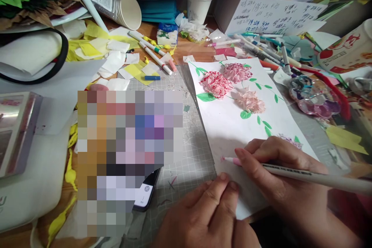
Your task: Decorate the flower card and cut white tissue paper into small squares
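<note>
My right hand (286, 159) grips a white felt-tip pen (334, 182) with a pink collar. Its tip meets a small pink mark near the lower left edge of a white sheet of paper (222, 128). Close by, my left hand (207, 213) lies with its fingertips on the lower edge of that sheet. Crumpled tissue flowers sit on the paper: a red-edged one (216, 84), a purplish one (237, 72) and a pale pink one (250, 100). Green leaves (245, 114) are drawn around them. Another purple flower (290, 140) is partly hidden behind my right hand.
Under the sheet lies a grey cutting mat (186, 155). A phone (147, 192), mostly behind a pixelated patch, rests on the left. Markers (155, 58) and paper scraps litter the back. A paint palette (315, 97) and paper cup (348, 48) stand right.
</note>
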Available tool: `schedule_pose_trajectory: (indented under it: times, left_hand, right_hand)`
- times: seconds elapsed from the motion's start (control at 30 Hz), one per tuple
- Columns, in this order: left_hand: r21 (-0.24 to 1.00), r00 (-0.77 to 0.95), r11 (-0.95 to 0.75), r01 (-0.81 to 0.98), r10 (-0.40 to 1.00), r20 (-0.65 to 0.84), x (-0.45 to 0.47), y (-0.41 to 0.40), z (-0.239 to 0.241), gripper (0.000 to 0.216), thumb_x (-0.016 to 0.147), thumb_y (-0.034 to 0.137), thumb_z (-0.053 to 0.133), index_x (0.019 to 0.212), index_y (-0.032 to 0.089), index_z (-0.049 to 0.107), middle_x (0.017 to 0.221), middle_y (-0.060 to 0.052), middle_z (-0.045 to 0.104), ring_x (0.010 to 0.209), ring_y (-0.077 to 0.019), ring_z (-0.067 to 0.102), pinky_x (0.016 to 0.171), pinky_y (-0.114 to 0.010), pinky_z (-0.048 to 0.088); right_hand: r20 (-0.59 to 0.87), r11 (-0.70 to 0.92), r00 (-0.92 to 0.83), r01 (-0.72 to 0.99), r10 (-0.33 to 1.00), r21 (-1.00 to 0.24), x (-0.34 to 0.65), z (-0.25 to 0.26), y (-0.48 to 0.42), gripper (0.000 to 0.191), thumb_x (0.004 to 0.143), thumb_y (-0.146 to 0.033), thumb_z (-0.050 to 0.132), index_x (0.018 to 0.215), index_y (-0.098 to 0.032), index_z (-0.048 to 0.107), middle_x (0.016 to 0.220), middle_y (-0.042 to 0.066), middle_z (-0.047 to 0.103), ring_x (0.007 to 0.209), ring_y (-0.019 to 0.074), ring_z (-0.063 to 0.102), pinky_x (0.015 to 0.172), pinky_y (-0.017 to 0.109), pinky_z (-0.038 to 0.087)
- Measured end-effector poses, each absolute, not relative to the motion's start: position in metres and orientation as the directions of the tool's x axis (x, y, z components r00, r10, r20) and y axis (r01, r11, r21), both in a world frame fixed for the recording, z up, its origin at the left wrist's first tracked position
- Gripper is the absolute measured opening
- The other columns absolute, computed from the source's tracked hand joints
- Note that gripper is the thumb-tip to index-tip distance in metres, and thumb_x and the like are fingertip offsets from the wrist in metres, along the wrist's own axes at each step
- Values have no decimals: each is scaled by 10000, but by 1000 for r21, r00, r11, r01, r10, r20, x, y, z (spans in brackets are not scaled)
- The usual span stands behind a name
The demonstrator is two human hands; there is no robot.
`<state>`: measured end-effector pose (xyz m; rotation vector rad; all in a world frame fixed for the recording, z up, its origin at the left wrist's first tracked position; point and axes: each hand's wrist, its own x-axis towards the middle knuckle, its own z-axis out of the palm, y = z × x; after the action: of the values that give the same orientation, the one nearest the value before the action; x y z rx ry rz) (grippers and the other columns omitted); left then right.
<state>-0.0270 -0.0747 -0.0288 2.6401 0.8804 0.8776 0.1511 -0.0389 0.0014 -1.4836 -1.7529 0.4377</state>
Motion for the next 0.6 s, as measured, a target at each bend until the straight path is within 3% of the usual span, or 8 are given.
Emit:
schedule_pose_trajectory:
  times: [0.6]
  left_hand:
    - [402,642,-792,460,609,465,-30,-74,-30,130,870,167,503,760,206,562,1096,-44,715,1009,-218,688,896,-285,562]
  right_hand:
    - [369,271,-10,696,929,-665,152,1,-39,271,797,-162,680,600,-228,505,513,-83,550,419,58,533,403,175,388]
